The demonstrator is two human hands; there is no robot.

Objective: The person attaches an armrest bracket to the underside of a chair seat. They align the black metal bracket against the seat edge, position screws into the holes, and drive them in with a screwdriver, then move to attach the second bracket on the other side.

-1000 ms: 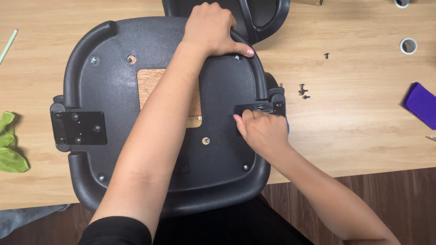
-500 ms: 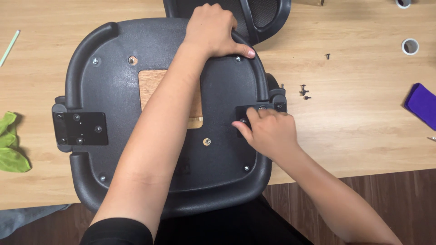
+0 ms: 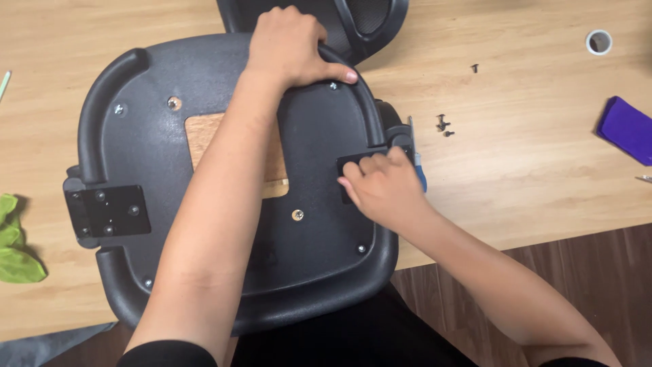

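A black plastic chair seat (image 3: 136, 122) lies upside down on the wooden table (image 3: 530, 170). My left hand (image 3: 288, 47) grips the seat's far rim, its arm stretched across the underside. My right hand (image 3: 384, 190) rests on the black mounting plate (image 3: 350, 166) at the seat's right edge, fingers curled over it. It holds a blue-handled tool (image 3: 422, 178), whose thin metal shaft pokes out above the knuckles. A matching plate (image 3: 109, 211) with several screws sits on the left edge. A wooden patch (image 3: 204, 132) shows in the middle of the seat.
Loose black screws (image 3: 443, 124) lie on the table right of the seat, one more (image 3: 475, 68) farther back. A small tape roll (image 3: 599, 42) and a purple cloth (image 3: 628, 129) sit at the far right. Green fabric (image 3: 13, 248) lies at the left edge. A black chair part (image 3: 370, 20) lies behind the seat.
My right hand has shifted slightly on the right plate, and the blue tool handle now shows beside it. My left hand keeps its grip on the rim.
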